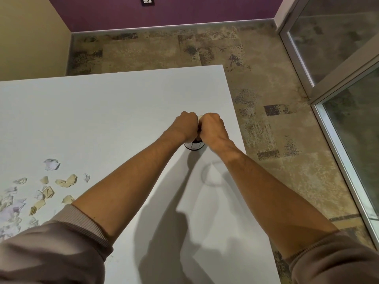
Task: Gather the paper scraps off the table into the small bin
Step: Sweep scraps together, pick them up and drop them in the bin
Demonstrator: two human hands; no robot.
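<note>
Left hand: your left hand [185, 125] sits over the small bin [193, 146], fingers curled downward at its rim; whether they grip the rim or hold paper is hidden, so I cannot tell.
Right hand: your right hand [213, 128] is touching the left, fingers also curled in; a pale sliver of paper or rim shows between the two hands at 12 o'clock of the knuckles, too small to name, so its grip I cannot tell either.
Small bin: it stands upright on the white table [114, 103], near the table's right edge, mostly covered by both hands; only its lower white wall with dark lines shows.
Paper scraps [49, 191]: crumpled white and tan pieces lie spread on the table at about 8 o'clock from the bin, well apart from it, beside your left sleeve [61, 242].
Floor: mottled carpet [266, 130] lies at 3 o'clock of the table.
</note>
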